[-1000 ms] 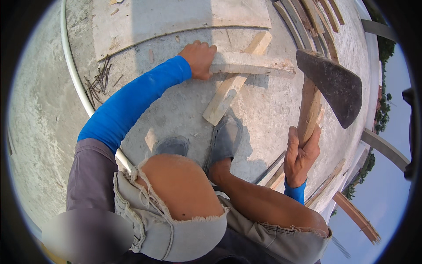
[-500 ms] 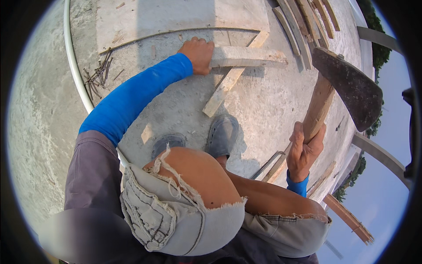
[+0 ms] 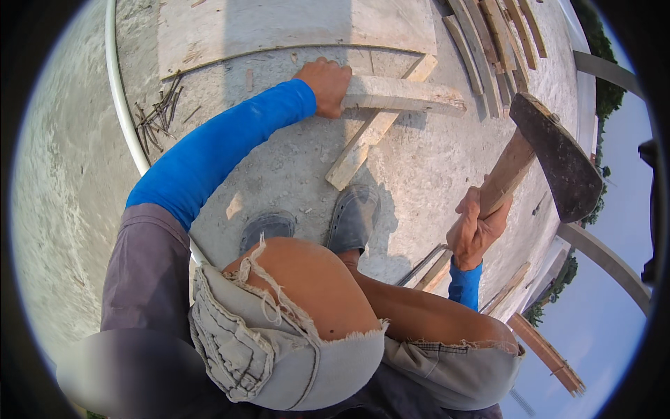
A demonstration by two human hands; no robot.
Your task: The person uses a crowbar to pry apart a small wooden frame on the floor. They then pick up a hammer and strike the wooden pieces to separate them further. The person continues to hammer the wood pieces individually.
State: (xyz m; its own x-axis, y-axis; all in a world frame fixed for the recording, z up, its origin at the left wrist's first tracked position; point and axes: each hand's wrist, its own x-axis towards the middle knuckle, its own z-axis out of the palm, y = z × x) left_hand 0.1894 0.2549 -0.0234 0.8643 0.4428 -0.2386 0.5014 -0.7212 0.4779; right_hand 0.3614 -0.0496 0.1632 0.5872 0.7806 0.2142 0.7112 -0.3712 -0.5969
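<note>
My left hand (image 3: 325, 85) is closed around the left end of a short wooden beam (image 3: 412, 95). The beam lies across a second, slanting wooden batten (image 3: 370, 143) on the concrete floor, its right end free. In my right hand (image 3: 481, 223) I grip the wooden handle of an axe (image 3: 558, 157), raised to the right of the beam. Its dark, worn metal head points up and outward, well apart from the wood. My fingers wrap round the handle just below the head's neck.
Loose nails (image 3: 158, 120) lie in a heap by a white pipe (image 3: 117, 84) on the left. A plywood sheet (image 3: 293, 24) spreads beyond my left hand. Several timber strips (image 3: 481, 49) are stacked at the far right. My grey clogs (image 3: 354, 218) stand close to the batten.
The axe has tilted and dropped slightly in my right hand, whose wrist has turned. My left hand stays on the beam; the whole view has shifted a little.
</note>
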